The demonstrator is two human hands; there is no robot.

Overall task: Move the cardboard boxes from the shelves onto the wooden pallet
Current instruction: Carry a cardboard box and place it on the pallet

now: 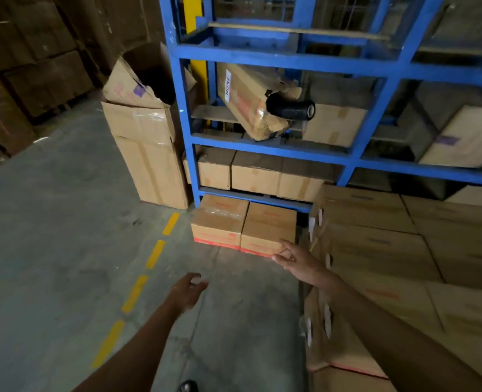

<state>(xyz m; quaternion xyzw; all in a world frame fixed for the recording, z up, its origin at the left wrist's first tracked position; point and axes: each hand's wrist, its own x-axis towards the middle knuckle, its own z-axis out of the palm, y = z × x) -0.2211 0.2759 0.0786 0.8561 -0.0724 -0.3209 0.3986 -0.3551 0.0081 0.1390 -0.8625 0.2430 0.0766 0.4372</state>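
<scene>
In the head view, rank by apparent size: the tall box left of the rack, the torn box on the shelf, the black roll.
1. Tall box
2. Torn box
3. Black roll
The wide-angle lens may distort these sizes.

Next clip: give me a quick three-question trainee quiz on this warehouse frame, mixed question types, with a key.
1. True or false: the right hand is gripping a box.
2. Which colour is the shelf frame? A) red B) blue C) green
3. Fill in: the two boxes on the floor sit at the foot of the ____.

Key: 1. False; both it and the left hand are open and empty, the right reaching close to the near floor box. 2. B. 3. shelf.
</scene>
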